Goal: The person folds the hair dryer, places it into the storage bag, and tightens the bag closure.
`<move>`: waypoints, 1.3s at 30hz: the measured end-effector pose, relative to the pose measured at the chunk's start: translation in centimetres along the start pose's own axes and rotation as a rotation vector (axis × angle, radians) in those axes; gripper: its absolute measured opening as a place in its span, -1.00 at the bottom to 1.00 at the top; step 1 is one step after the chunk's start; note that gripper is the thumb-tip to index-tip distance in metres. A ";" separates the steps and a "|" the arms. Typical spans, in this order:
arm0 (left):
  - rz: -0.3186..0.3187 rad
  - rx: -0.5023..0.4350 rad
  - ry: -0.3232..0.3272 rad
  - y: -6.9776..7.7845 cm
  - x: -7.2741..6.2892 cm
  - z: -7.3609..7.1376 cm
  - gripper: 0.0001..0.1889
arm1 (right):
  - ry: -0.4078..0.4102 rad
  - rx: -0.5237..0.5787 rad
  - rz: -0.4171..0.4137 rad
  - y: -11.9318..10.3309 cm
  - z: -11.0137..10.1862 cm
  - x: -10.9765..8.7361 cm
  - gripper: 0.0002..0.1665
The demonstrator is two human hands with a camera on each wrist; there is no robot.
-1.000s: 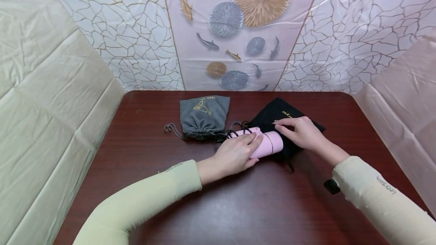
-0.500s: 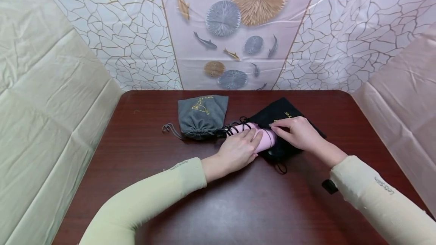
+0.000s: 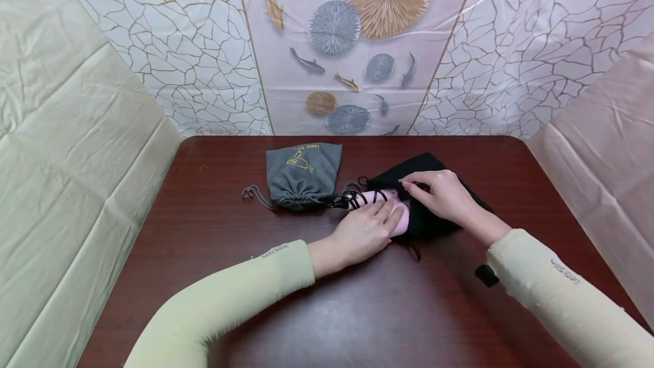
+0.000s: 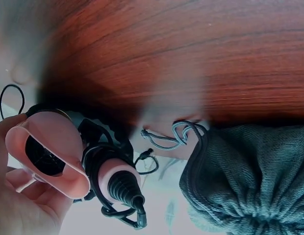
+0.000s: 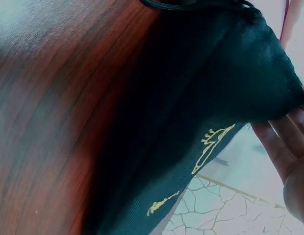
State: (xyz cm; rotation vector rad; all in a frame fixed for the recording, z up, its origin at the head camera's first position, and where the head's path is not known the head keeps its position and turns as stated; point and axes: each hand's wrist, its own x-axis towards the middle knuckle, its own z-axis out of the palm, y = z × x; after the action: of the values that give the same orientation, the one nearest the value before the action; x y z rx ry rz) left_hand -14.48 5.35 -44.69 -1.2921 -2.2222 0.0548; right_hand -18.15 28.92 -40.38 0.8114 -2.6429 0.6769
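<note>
My left hand [image 3: 364, 233] grips a pink hair dryer [image 3: 401, 221], its fingers over the barrel. A black cord [image 3: 364, 195] is wound around the dryer's folded handle. The barrel's right end is hidden inside the mouth of a black drawstring bag [image 3: 440, 214]. Between thumb and fingers, my right hand [image 3: 445, 195] pinches the bag's rim and holds it up. In the left wrist view, the dryer's flared pink nozzle [image 4: 76, 178] faces the camera, with the left hand [image 4: 24, 205] around it. Yellow print shows on the black bag [image 5: 191, 98] in the right wrist view.
A grey drawstring bag [image 3: 304, 174] with a yellow hair dryer print lies left of the dryer, its cords [image 3: 259, 195] loose on the dark red table [image 3: 327, 311]. Patterned cloth [image 3: 214, 61] hangs behind the table, with plain fabric at both sides.
The dryer's barrel has slid right into the black bag, so less of it shows. My left hand has moved right with it. The right hand has kept its pinch, shifting slightly left.
</note>
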 end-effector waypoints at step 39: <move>-0.011 -0.082 -0.114 -0.7 -1.6 1.5 -0.10 | -0.051 0.026 -0.031 -1.1 0.8 0.8 -0.85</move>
State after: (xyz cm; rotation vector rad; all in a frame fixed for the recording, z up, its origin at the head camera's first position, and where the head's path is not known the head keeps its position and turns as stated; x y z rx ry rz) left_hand -15.17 4.06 -46.49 -1.3508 -2.3496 0.0345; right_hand -18.22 27.38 -40.35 0.8866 -2.6660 0.6929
